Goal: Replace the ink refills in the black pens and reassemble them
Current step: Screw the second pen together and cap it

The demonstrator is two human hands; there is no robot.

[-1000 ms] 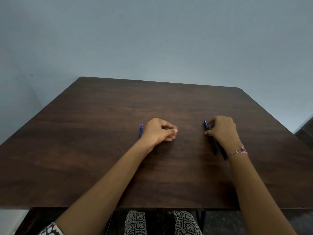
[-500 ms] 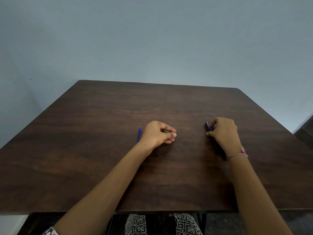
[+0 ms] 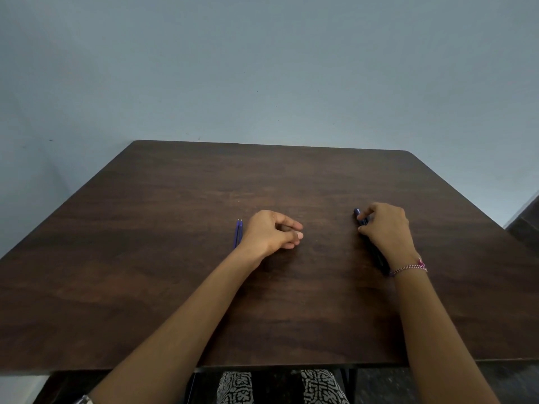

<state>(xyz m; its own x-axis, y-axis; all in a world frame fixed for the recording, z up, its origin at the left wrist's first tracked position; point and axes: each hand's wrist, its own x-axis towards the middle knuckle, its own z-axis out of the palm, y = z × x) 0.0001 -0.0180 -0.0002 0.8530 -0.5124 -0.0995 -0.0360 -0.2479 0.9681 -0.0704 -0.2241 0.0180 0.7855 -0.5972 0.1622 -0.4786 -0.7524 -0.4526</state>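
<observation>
Two thin blue ink refills [image 3: 238, 233] lie side by side on the dark wooden table [image 3: 175, 281], just left of my left hand [image 3: 271, 233]. That hand rests on the table with its fingers loosely curled and nothing in it. My right hand [image 3: 385, 228] lies over the black pens [image 3: 376, 255], which point away from me; its fingertips grip them near their far end [image 3: 358, 214]. Most of the pens' length is hidden under the hand and wrist.
The table's far edge meets a pale blue wall [image 3: 262, 83]. Its near edge runs above my patterned trousers [image 3: 277, 387]. A dark step or floor edge [image 3: 525, 223] shows at the far right.
My hands have hardly moved; the view has tilted slightly, and my right hand's fingers have settled a little closer on the pens.
</observation>
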